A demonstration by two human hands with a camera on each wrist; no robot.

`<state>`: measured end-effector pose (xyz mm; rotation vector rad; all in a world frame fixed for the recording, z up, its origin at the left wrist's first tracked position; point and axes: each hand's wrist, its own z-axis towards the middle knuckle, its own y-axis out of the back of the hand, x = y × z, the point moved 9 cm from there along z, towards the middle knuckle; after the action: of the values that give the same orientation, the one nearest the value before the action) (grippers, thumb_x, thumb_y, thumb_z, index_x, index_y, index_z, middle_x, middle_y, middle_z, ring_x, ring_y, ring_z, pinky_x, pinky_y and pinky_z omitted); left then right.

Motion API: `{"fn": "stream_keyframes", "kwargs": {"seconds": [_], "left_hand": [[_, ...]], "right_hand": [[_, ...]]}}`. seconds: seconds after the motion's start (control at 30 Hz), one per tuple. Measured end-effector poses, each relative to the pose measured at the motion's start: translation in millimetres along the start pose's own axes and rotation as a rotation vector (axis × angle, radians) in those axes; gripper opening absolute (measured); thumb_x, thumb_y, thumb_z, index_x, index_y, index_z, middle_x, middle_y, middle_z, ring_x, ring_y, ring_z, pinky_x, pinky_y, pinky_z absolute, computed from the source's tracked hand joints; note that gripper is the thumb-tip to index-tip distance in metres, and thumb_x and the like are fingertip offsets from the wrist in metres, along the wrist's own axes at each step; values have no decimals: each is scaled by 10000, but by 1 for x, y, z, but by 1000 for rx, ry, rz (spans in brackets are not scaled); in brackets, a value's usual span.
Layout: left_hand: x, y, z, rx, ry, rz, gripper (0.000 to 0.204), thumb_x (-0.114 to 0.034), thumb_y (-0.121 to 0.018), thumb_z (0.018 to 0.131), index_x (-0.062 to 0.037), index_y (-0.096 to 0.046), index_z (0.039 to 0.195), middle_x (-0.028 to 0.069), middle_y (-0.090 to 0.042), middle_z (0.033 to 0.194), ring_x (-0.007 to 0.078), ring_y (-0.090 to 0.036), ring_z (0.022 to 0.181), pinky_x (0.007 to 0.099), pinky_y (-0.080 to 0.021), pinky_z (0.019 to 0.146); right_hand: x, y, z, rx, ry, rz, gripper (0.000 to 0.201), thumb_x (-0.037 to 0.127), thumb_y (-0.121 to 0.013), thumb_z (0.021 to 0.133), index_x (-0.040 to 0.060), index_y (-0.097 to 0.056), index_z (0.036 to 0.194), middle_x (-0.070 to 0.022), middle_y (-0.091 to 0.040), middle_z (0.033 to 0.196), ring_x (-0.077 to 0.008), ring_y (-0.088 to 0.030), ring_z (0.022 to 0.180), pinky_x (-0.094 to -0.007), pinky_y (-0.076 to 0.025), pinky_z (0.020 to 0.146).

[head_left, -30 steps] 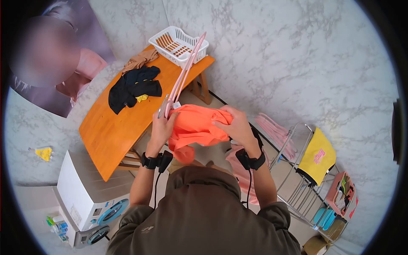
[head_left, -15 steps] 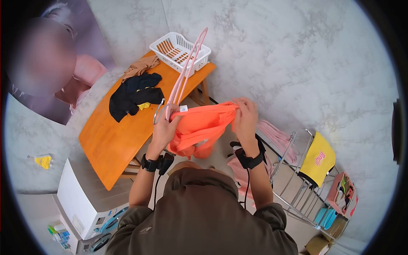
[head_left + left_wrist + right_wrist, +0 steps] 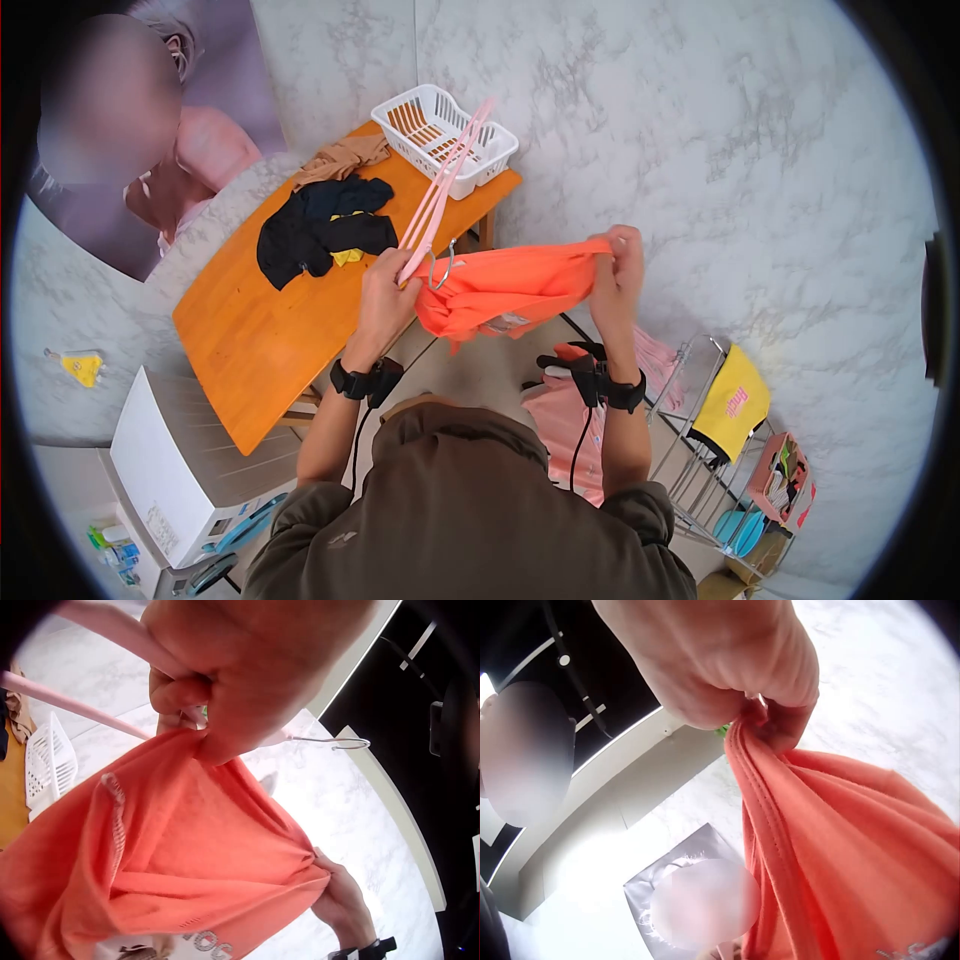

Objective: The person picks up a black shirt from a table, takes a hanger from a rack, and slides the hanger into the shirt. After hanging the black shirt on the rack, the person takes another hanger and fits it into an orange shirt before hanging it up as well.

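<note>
An orange shirt [image 3: 520, 285] stretches between both hands in front of the person. My left hand [image 3: 382, 300] grips a pink clothes hanger [image 3: 432, 208] together with a corner of the shirt. The hanger slants up and away over the table, its metal hook [image 3: 337, 742] bare in the left wrist view. At the other end, my right hand [image 3: 617, 282] pinches the shirt's edge, where a stitched hem [image 3: 765, 802] hangs from the fingers in the right wrist view. Part of a printed design [image 3: 210, 943] shows low on the cloth, partly folded away.
A wooden table [image 3: 240, 350] on the left bears dark clothes [image 3: 300, 240], a tan garment [image 3: 345, 155] and a white basket [image 3: 470, 180]. To the right stands a metal rack [image 3: 690, 480] with a yellow cloth [image 3: 735, 400], pink hangers [image 3: 658, 365] and a pink basket [image 3: 770, 485].
My right hand has moved right and up, drawing the shirt out wider from its bunched shape. My left hand keeps the hanger, whose hook has swung to the right, now in front of the shirt.
</note>
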<state>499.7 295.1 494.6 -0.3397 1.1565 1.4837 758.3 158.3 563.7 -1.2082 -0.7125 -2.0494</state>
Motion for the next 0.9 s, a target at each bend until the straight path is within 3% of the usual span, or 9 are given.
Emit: {"fn": "stream_keyframes", "kwargs": {"seconds": [0.13, 0.23, 0.27, 0.3, 0.37, 0.43, 0.57, 0.63, 0.9], "left_hand": [[26, 6, -4, -41, -49, 24, 163, 44, -618, 729, 33, -580, 887, 133, -553, 749, 225, -515, 639, 310, -429, 614], [44, 8, -6, -1, 81, -16, 152, 44, -620, 728, 27, -574, 872, 121, -528, 701, 199, -500, 604, 303, -421, 586], [52, 10, -7, 43, 180, -68, 153, 59, -612, 716, 30, -568, 860, 148, -548, 708, 262, -531, 630, 329, -430, 598], [61, 10, -8, 86, 278, -120, 156, 74, -603, 704, 33, -562, 849, 176, -567, 716, 324, -561, 655, 355, -439, 611], [64, 19, -6, 87, 245, -91, 156, 82, -594, 697, 30, -560, 840, 162, -560, 694, 287, -551, 634, 342, -433, 596], [69, 29, -3, 73, 218, -58, 157, 91, -585, 690, 26, -558, 831, 148, -552, 671, 250, -541, 612, 329, -426, 582], [88, 46, -4, 22, 194, 21, 172, 110, -555, 671, 21, -550, 818, 116, -516, 654, 170, -504, 616, 291, -412, 571], [100, 50, -4, 15, 226, -35, 188, 125, -549, 651, 14, -537, 802, 102, -479, 643, 168, -484, 610, 285, -410, 578], [111, 43, -27, 119, 297, -153, 166, 45, -663, 757, -7, -525, 833, 3, -464, 676, 96, -421, 617, 241, -383, 581]], "right_hand": [[30, -3, -1, -53, 3, 307, 55, 20, -415, 948, 37, -467, 960, -26, -554, 821, -77, -499, 722, -209, -417, 650], [43, -3, 8, 29, 132, 32, 75, 6, -404, 945, 45, -467, 963, -36, -567, 837, -70, -494, 702, -209, -419, 625], [39, 1, 13, 26, 133, 25, 75, 6, -404, 945, 45, -467, 963, -36, -567, 837, -70, -494, 702, -209, -419, 625], [16, 0, 20, 69, -4, -40, 85, -11, -411, 931, 41, -478, 934, -41, -570, 835, -68, -492, 684, -214, -421, 608], [-30, 4, 19, 115, -139, -107, 97, -28, -417, 916, 37, -489, 905, -46, -574, 833, -66, -490, 666, -219, -423, 592], [-42, 0, 14, 131, 92, -337, 133, -89, -440, 837, 7, -529, 860, -73, -609, 858, -102, -512, 615, -237, -426, 565], [-49, -15, -2, 286, 80, -459, 199, -114, -480, 747, -16, -585, 884, -127, -644, 943, -207, -604, 660, -286, -466, 595], [-59, -27, -7, 405, 176, -657, 293, -115, -498, 712, -32, -611, 970, -175, -643, 1051, -338, -638, 824, -362, -503, 689], [4, -85, -16, 345, 250, -507, 417, -100, -487, 734, -78, -536, 1147, -221, -533, 1273, -376, -609, 927, -403, -490, 789]]}}
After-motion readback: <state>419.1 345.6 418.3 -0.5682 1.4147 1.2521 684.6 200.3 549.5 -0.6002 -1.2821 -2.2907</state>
